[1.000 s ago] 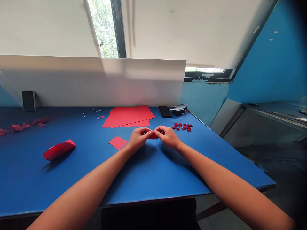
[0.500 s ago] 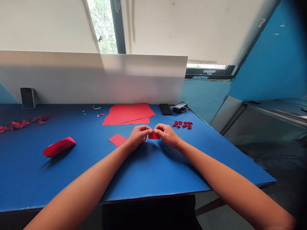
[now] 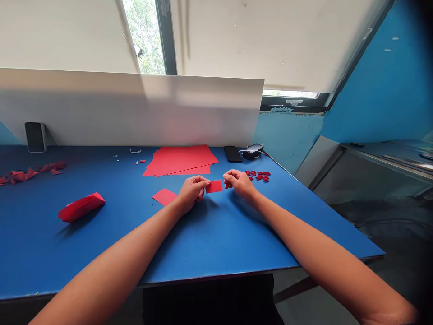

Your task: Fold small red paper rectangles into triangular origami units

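Red slip points rightward, long axis crosswise, pinched by left hand; right hand free just beside.

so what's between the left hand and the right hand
In the head view, a small red paper is there, held at one end by the left hand; the right hand looks just apart from its other end.

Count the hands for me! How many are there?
2. The left hand pinches a small red paper over the blue table; the right hand is beside that paper's right edge, near the little folded red pieces. No other hands show.
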`<state>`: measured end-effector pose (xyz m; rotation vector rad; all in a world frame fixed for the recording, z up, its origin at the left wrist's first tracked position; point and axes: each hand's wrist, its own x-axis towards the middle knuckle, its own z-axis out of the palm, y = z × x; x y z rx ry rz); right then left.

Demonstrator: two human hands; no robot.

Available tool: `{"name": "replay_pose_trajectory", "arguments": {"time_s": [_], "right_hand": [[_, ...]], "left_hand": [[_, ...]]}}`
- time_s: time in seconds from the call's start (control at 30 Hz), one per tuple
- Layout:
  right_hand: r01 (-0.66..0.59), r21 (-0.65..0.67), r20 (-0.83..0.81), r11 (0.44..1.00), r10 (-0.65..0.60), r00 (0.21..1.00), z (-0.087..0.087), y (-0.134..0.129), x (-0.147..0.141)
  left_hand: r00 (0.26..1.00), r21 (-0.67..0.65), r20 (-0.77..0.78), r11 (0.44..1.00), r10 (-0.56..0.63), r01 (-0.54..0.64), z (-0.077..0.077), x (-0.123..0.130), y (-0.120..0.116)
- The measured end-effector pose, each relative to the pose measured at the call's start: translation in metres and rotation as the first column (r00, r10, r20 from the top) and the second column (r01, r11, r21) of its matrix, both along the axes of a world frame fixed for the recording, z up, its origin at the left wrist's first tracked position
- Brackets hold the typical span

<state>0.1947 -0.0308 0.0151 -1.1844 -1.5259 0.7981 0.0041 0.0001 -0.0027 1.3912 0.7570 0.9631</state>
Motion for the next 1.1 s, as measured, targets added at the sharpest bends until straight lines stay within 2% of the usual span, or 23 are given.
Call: {"name": "replay_pose_trajectory", "arguments": {"time_s": [0.2, 0.33, 0.5, 0.63, 0.77, 0.83, 0.9, 1.0, 1.1], "right_hand": [[-0.07, 0.022, 0.067, 0.997, 0.068, 0.995, -0.001, -0.005, -0.007], [-0.063, 0.046, 0.116, 0.997, 0.057, 0.992, -0.004, -0.005, -0.008], [0.035, 0.127, 0.191, 0.991, -0.059, 0.98, -0.005, -0.002, -0.004], [0.15, 0.289, 0.245, 0.945, -0.224, 0.943, 0.0, -0.009, -0.006], [0.051, 0.394, 0.373, 0.918, -0.21, 0.904, 0.004, -0.022, -0.019], [0.01, 0.432, 0.51, 0.902, -0.253, 0.822, 0.001, -0.026, -0.027], [0.057, 0.405, 0.505, 0.913, -0.274, 0.819, -0.002, -0.027, -0.032], [0.129, 0.3, 0.363, 0.945, -0.238, 0.901, -0.006, -0.025, -0.035], [0.154, 0.225, 0.263, 0.962, -0.212, 0.941, -0.008, -0.021, -0.032]], "left_hand": [[1.0, 0.013, -0.031, 1.0, -0.005, 0.005, 0.002, 0.001, -0.003], [0.999, 0.013, -0.036, 1.0, -0.014, 0.014, 0.004, 0.0, -0.004], [1.0, -0.002, -0.028, 1.0, 0.003, -0.003, 0.003, 0.0, -0.002], [0.998, 0.0, -0.015, 0.998, 0.056, -0.056, 0.001, 0.0, 0.0], [0.995, 0.013, -0.001, 0.995, 0.096, -0.095, 0.001, 0.001, -0.001], [0.996, 0.015, 0.003, 0.996, 0.085, -0.085, 0.002, 0.002, -0.003], [0.999, 0.012, 0.001, 0.999, 0.052, -0.052, 0.004, 0.002, -0.005], [1.0, 0.003, -0.002, 1.0, -0.003, 0.003, 0.007, 0.001, -0.008], [1.0, -0.01, 0.003, 1.0, -0.004, 0.004, 0.007, 0.002, -0.007]]}}
